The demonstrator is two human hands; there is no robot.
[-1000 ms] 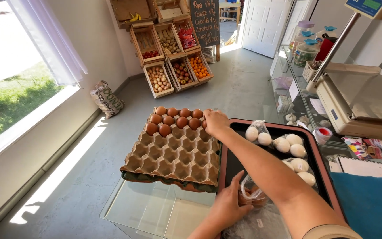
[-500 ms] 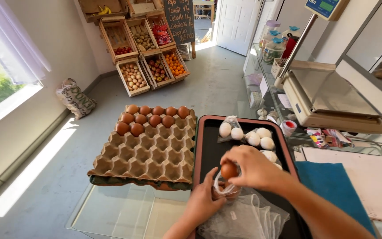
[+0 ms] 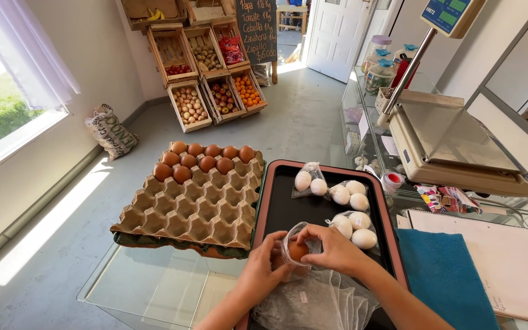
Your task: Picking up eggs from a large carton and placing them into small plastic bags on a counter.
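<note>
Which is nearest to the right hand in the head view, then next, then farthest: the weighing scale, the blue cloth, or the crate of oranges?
From the right hand:
1. Blue cloth, just to its right.
2. Weighing scale, farther up the counter on the right.
3. Crate of oranges, across the floor.

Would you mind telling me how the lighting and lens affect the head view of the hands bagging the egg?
Head view: the window is blown out white, with a sun patch across the floor; the wide lens bows the edges; left hand, right hand and brown egg are evenly lit and sharp.
</note>
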